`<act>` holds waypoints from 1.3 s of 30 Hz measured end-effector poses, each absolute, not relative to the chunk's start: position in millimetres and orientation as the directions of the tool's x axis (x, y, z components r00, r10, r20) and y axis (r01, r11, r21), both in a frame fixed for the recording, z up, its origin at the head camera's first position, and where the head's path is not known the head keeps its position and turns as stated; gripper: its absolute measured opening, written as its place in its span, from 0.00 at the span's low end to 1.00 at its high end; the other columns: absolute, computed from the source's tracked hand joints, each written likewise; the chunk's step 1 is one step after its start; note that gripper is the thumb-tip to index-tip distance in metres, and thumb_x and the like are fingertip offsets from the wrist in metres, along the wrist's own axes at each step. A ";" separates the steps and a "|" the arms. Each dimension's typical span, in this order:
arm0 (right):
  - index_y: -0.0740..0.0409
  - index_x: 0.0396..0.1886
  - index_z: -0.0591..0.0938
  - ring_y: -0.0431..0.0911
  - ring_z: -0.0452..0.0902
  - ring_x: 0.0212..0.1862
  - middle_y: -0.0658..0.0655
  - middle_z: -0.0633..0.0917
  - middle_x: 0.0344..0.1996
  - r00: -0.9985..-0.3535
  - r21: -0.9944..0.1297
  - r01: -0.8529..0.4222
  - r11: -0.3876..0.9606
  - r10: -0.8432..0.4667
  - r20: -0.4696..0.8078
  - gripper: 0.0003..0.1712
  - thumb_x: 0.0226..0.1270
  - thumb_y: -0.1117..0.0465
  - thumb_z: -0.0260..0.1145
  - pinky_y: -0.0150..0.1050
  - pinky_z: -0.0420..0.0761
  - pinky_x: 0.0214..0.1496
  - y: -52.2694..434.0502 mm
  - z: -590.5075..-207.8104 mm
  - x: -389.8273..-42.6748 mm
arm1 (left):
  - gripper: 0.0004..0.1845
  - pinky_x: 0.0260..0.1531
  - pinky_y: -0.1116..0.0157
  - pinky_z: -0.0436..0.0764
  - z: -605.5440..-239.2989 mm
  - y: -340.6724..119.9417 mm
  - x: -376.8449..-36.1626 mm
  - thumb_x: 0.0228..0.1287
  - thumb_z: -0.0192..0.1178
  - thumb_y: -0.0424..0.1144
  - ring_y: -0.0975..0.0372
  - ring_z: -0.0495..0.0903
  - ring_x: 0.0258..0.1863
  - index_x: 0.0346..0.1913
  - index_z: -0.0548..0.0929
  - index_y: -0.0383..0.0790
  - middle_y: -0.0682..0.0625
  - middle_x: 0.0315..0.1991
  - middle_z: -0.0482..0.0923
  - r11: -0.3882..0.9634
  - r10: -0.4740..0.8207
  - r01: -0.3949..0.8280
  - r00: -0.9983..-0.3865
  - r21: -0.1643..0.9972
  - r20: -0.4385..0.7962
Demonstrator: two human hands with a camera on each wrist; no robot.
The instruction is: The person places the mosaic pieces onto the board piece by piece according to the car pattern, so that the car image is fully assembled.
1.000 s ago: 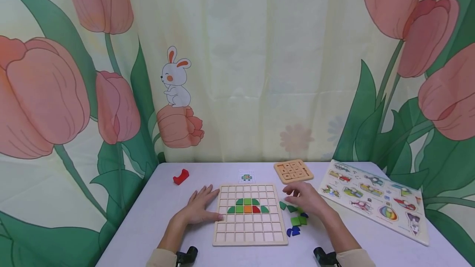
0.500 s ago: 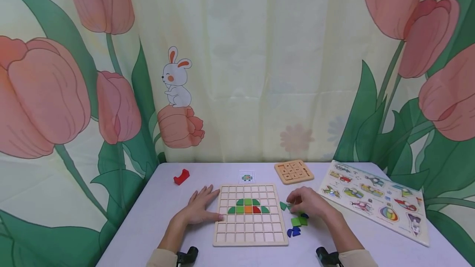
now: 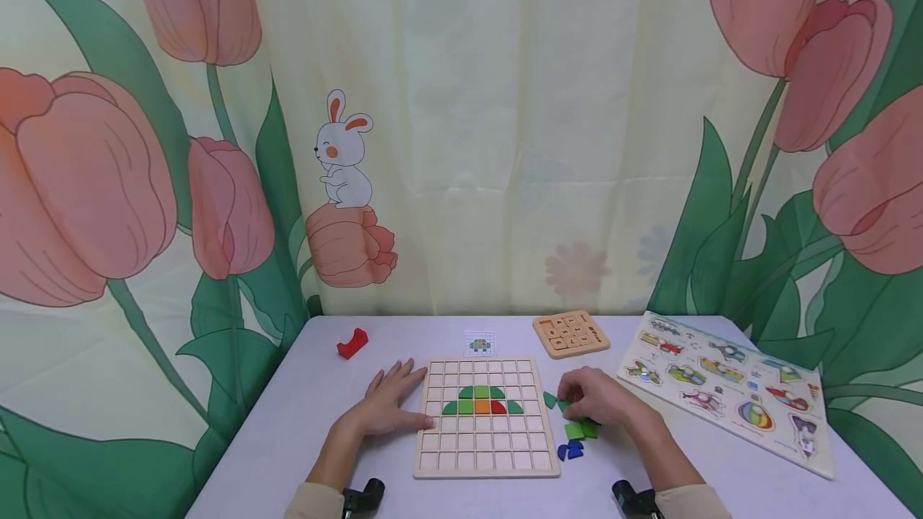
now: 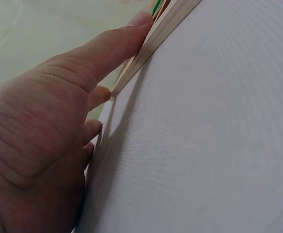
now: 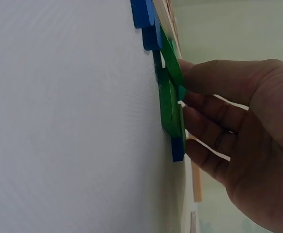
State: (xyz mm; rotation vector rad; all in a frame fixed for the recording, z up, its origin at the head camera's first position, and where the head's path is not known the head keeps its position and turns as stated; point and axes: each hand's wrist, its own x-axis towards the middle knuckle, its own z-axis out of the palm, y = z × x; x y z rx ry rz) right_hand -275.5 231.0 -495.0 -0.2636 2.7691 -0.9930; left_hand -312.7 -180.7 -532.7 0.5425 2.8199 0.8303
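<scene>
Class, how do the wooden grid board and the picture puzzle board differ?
The wooden grid board holds coloured pieces in square cells; the picture puzzle board shows colourful pictures. The wooden grid board sits nearly straight, the picture puzzle board at a slant. Both lie on the table.

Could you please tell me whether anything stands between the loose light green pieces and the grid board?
Nothing visible does: in the head view, only tabletop shows between the loose light green pieces and the grid board.

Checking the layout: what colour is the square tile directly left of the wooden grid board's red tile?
Orange square tile, clearest in head view.
</scene>
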 end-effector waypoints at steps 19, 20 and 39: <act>0.54 0.37 0.85 0.46 0.77 0.38 0.49 0.84 0.33 -0.942 -0.705 -0.196 0.682 -0.330 -0.057 0.08 0.64 0.68 0.74 0.37 0.76 0.39 229.3 -493.6 -277.8 | 0.59 0.80 0.36 0.37 -535.5 -180.9 -313.3 0.44 0.73 0.73 0.45 0.43 0.85 0.80 0.66 0.54 0.44 0.84 0.53 0.781 0.376 0.290 -0.926 0.553 -0.046; 0.55 0.39 0.85 0.46 0.77 0.38 0.50 0.84 0.34 -0.941 -0.721 -0.199 0.663 -0.336 -0.049 0.07 0.65 0.68 0.73 0.37 0.76 0.39 229.4 -491.4 -277.3 | 0.59 0.80 0.36 0.37 -535.4 -180.8 -313.4 0.44 0.73 0.73 0.45 0.43 0.85 0.80 0.65 0.54 0.44 0.84 0.53 0.781 0.376 0.290 -0.925 0.553 -0.047; 0.54 0.46 0.90 0.45 0.83 0.39 0.51 0.90 0.41 -0.911 -0.815 -0.326 0.479 -0.389 0.136 0.08 0.70 0.64 0.72 0.32 0.85 0.41 187.9 -475.2 -271.8 | 0.58 0.80 0.36 0.36 -529.5 -180.6 -309.8 0.45 0.73 0.71 0.45 0.43 0.85 0.80 0.66 0.53 0.43 0.84 0.53 0.778 0.371 0.282 -0.927 0.561 -0.049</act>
